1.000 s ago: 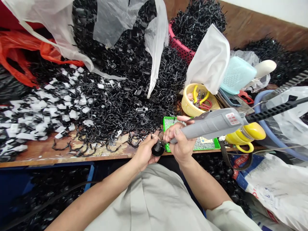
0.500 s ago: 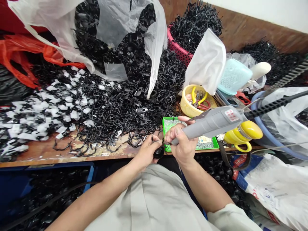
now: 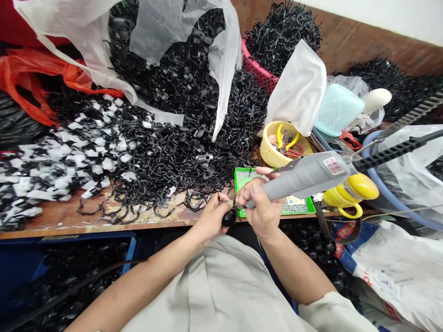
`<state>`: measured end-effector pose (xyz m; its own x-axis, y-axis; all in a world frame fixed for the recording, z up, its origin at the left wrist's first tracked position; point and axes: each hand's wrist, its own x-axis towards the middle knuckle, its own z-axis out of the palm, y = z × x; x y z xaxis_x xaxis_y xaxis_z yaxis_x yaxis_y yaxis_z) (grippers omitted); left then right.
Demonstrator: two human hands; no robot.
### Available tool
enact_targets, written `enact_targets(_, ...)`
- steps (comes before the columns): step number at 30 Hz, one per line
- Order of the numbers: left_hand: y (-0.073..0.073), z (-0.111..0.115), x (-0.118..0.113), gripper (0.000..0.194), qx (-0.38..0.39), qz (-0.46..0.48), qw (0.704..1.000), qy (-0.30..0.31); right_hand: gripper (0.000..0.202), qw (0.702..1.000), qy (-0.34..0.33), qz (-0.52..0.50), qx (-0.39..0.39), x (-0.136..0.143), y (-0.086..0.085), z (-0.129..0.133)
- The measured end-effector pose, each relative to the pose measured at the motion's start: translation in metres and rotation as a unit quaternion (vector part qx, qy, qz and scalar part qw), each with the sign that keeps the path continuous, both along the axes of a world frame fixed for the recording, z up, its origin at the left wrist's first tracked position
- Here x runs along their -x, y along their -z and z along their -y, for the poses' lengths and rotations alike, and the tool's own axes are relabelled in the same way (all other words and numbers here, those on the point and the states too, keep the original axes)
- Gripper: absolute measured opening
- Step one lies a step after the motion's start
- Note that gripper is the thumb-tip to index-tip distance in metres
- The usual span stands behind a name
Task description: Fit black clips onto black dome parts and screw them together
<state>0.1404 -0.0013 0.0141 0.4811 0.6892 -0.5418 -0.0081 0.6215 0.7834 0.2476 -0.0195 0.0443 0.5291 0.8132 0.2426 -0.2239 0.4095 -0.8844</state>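
Note:
My right hand (image 3: 265, 205) is closed round a grey electric screwdriver (image 3: 301, 177), tilted with its tip toward my left hand. My left hand (image 3: 215, 213) pinches a small round black plastic part (image 3: 229, 218) at the front edge of the bench. The screwdriver's tip meets the part between my hands, though my fingers hide the exact contact. Beneath my right hand lies a green tray (image 3: 309, 206) filled with tiny metallic pieces that look like screws. Left of my hands spreads a heap of thin black plastic pieces (image 3: 180, 157).
Black-and-white pieces (image 3: 76, 157) cover the bench's left. Behind stand a yellow bowl (image 3: 270, 152) with pliers and a pink basket (image 3: 258, 74). At right are a yellow cup (image 3: 341, 198) and a blue-rimmed tub (image 3: 384, 184). A cable (image 3: 398, 152) runs from the screwdriver. Below is a blue bin (image 3: 129, 253).
Both hands keep nearly the same place and grip. The clear plastic bag over the black heap at the back has shifted a little.

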Motion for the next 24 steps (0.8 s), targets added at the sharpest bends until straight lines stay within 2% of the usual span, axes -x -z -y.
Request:
enact_targets(4,0.002,0.0,0.001,0.017,-0.004,0.002,1.0,0.0,0.03,1.0,0.003,0.008,0.008,0.0,-0.001,-0.002)
enact_targets(8,0.008,0.001,0.003,0.023,-0.012,-0.011,1.0,-0.001,0.029,1.0,-0.007,0.017,0.017,0.0,-0.001,-0.003)
enact_targets(13,0.015,0.002,0.005,0.024,-0.072,-0.061,0.996,0.006,0.028,0.998,-0.027,0.026,0.052,0.0,0.003,-0.004)
enact_targets(18,0.015,0.002,0.002,0.018,-0.113,-0.073,0.991,-0.002,0.026,0.998,-0.026,0.03,0.054,0.0,0.007,-0.007)
enact_targets(21,0.013,0.003,0.002,0.017,-0.106,-0.066,0.992,-0.004,0.026,0.998,-0.026,0.012,0.052,-0.007,0.008,-0.01)
enact_targets(24,0.012,0.003,0.007,0.022,-0.077,-0.048,0.996,0.005,0.029,0.998,0.013,0.007,0.06,-0.019,0.012,-0.011)
